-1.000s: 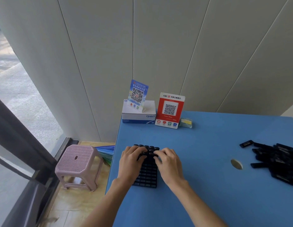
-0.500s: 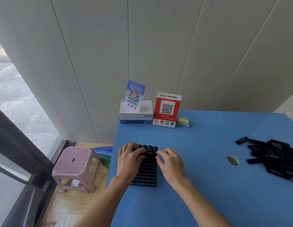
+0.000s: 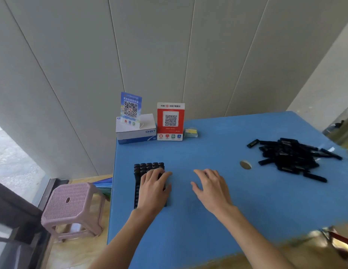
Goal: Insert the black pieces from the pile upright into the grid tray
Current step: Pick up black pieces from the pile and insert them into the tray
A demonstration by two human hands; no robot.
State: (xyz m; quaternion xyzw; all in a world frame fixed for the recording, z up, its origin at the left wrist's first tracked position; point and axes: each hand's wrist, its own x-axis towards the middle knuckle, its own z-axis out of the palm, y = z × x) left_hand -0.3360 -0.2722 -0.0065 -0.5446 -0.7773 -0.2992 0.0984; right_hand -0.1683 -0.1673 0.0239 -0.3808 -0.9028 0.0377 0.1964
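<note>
The right hand (image 3: 212,188) has left the grid tray (image 3: 137,188). Earlier its fingers were on the upright black pieces (image 3: 148,166) at the far end of the tray, beside the left hand; now it is to the right of the tray, apart from it, over the blue table (image 3: 208,226), fingers spread and holding nothing.

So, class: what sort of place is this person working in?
Probably a small shop counter or service desk: two QR payment stands beside a boxed product on the blue table, next to a street-side window.
</note>
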